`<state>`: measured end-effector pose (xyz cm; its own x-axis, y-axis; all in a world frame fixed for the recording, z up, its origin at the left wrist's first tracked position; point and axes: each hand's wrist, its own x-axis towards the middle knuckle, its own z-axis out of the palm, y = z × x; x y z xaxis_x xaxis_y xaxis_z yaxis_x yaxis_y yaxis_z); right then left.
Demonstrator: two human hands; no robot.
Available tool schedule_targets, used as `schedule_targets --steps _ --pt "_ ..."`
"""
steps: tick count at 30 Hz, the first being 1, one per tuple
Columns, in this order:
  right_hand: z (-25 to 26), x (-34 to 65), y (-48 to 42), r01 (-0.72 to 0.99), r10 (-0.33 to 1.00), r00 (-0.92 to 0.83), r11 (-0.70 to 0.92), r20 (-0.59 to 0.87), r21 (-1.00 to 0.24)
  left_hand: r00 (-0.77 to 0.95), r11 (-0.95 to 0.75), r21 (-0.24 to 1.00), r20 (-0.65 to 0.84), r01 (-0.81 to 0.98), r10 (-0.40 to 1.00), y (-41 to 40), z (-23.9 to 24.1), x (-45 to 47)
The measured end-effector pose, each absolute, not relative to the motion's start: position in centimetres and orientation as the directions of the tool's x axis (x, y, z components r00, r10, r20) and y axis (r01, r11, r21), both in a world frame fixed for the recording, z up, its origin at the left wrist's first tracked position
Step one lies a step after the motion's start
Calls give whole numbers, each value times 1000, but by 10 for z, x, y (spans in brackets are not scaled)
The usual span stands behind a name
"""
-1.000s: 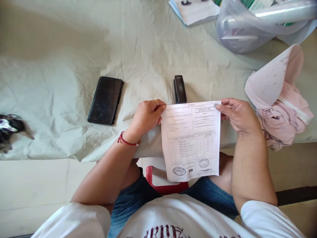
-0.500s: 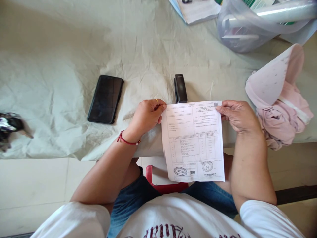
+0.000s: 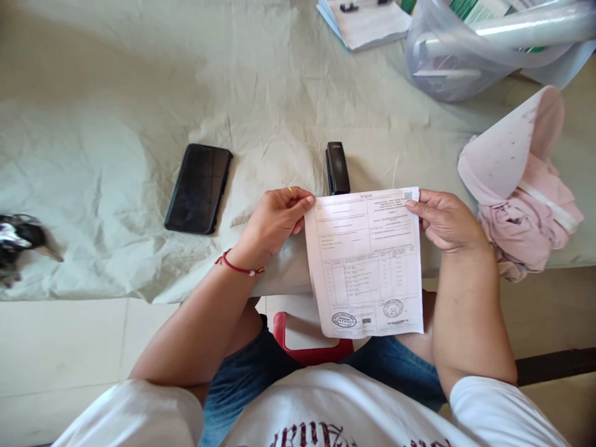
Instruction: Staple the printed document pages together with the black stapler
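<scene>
Printed form (image 3: 366, 261) — pinched by both hands, near stapler (image 3: 338, 167)

So we counted one printed form (image 3: 367, 261) and two hands, a left hand (image 3: 274, 220) and a right hand (image 3: 444, 217). We also had one black stapler (image 3: 337, 167), one dark phone (image 3: 198, 188), one clear plastic bag (image 3: 447, 56), one pink cloth bundle (image 3: 521, 230) and one stack of papers (image 3: 367, 22). The form carried two round stamps (image 3: 344, 320), and we spotted one red bracelet (image 3: 235, 268), one ring (image 3: 290, 191).
</scene>
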<state>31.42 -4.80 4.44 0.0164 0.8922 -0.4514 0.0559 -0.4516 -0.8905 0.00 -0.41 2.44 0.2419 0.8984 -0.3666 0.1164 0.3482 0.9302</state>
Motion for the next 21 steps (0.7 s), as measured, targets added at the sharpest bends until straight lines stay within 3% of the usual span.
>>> schedule_targets --steps 3,6,10,17,21 --pt "49 322 -51 32 901 51 -432 -430 -901 296 403 900 -344 -167 891 -14 20 8" --pt "50 324 -52 1 916 103 -391 -388 -921 435 456 840 -307 -293 847 -29 16 19" --pt "44 315 -49 -32 933 172 -314 -315 -949 540 537 784 -318 -312 779 -40 14 28" --pt "32 297 -48 -13 933 317 -177 -172 -984 565 636 706 -400 -312 721 -40 17 26" --pt "37 298 -53 -13 939 295 -181 -176 -983 556 660 691 -438 -294 706 -40 18 24"
